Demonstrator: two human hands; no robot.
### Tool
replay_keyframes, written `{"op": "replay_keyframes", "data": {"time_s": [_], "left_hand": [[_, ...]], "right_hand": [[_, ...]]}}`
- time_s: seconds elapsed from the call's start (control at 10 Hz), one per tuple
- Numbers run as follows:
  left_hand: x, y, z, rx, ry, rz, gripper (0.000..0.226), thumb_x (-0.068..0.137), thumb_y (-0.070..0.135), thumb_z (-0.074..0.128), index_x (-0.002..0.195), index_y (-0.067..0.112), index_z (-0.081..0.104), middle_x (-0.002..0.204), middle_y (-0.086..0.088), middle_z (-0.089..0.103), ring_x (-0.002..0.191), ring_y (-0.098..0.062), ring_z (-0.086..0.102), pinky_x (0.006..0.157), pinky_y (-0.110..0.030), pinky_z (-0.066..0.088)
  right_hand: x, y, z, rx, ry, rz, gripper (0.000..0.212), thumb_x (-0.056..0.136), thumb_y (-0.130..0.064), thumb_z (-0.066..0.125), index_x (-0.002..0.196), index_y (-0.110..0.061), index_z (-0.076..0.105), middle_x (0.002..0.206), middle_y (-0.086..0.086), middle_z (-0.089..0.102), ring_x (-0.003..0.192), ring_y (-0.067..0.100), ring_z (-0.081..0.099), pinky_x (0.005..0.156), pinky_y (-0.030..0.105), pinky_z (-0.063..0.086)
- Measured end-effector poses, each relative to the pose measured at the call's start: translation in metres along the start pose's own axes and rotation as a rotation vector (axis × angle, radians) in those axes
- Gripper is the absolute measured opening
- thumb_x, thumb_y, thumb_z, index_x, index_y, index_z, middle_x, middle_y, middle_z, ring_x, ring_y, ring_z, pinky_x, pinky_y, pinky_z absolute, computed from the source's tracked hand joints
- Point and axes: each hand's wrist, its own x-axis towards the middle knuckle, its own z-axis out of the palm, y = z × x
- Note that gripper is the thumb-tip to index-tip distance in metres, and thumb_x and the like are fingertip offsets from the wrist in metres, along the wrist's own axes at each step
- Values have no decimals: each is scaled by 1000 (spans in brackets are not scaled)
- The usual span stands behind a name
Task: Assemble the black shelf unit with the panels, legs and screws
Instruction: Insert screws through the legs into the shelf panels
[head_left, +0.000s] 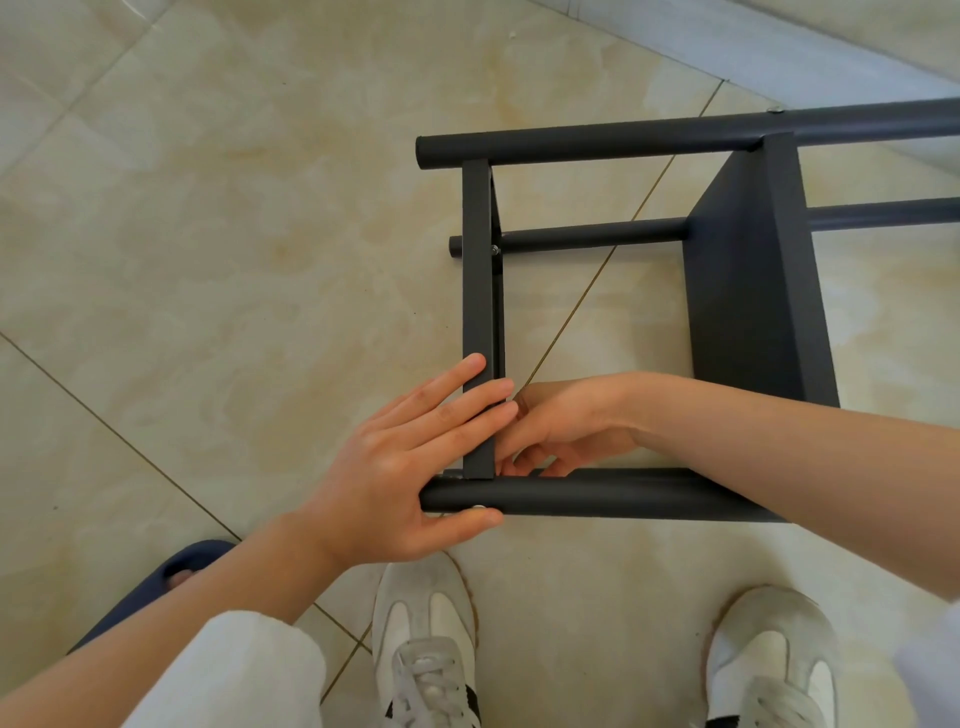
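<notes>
Left hand (410, 467) is lying flat, fingers straight across the narrow black metal end panel (477, 270), thumb pressing beside a silver screw head (478, 508) on the nearest round black tube leg (597, 493). Right hand (561, 431) is reaching inside that corner with fingers curled; I cannot tell whether it is holding anything. The black shelf unit (753, 291) is lying sideways on glossy beige floor tiles (208, 234), just ahead of white sneakers (423, 639).

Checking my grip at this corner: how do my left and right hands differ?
The left hand lies flat, straight-fingered, outside the end panel; the right hand is curled, inside it. The left hand touches the near leg; the right hand is behind it. Both share one corner.
</notes>
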Motion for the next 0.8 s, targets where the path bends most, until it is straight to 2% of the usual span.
{"op": "replay_keyframes", "data": {"time_s": [0.1, 0.2, 0.4, 0.5, 0.6, 0.7, 0.8], "left_hand": [[0, 0, 0, 0, 0, -4, 67, 89, 43, 69, 140, 6, 50, 151, -8, 47, 148, -31, 32, 116, -45, 37], [0, 0, 0, -1, -4, -5, 67, 89, 44, 69, 140, 5, 50, 151, -8, 47, 148, -31, 32, 116, -45, 37], [0, 0, -1, -3, -6, -4, 67, 89, 44, 68, 140, 5, 50, 151, -9, 47, 148, -31, 31, 116, -45, 37], [0, 0, -1, -1, -5, -4, 67, 89, 45, 68, 140, 5, 50, 151, -9, 47, 148, -31, 31, 117, -45, 37], [0, 0, -1, -1, -7, -3, 67, 89, 45, 68, 140, 5, 50, 151, -9, 47, 148, -31, 31, 117, -45, 37], [0, 0, -1, 1, -7, -1, 67, 89, 44, 69, 140, 5, 50, 151, -8, 46, 148, -31, 31, 116, -44, 37], [0, 1, -1, -4, -2, -3, 67, 88, 44, 69, 140, 4, 51, 151, -9, 47, 148, -31, 32, 116, -46, 38]], "right_hand": [[-2, 0, -1, 31, -16, 9, 38, 93, -17, 62, 128, -3, 59, 123, 23, 62, 105, 28, 64, 103, 46, 49], [-3, 2, -3, 81, -36, 3, 43, 93, -13, 61, 132, 3, 53, 130, 24, 58, 118, 34, 60, 106, 51, 45], [-1, 1, 0, 45, -3, 0, 35, 94, -13, 61, 128, -5, 61, 124, 22, 62, 113, 35, 62, 104, 51, 47], [-4, 0, -1, 57, -18, 10, 37, 94, -14, 60, 130, -5, 59, 124, 21, 62, 109, 28, 62, 105, 50, 46], [-5, 2, -1, 104, -40, 14, 40, 95, -12, 58, 134, -5, 55, 136, 21, 55, 122, 33, 59, 108, 51, 43], [-4, 0, 1, 104, -28, 13, 37, 95, -10, 57, 133, -5, 57, 136, 22, 56, 126, 37, 55, 109, 51, 42], [-4, -5, 2, 46, -15, 28, 36, 95, -10, 59, 130, -3, 59, 128, 23, 61, 114, 33, 62, 107, 48, 45]]}}
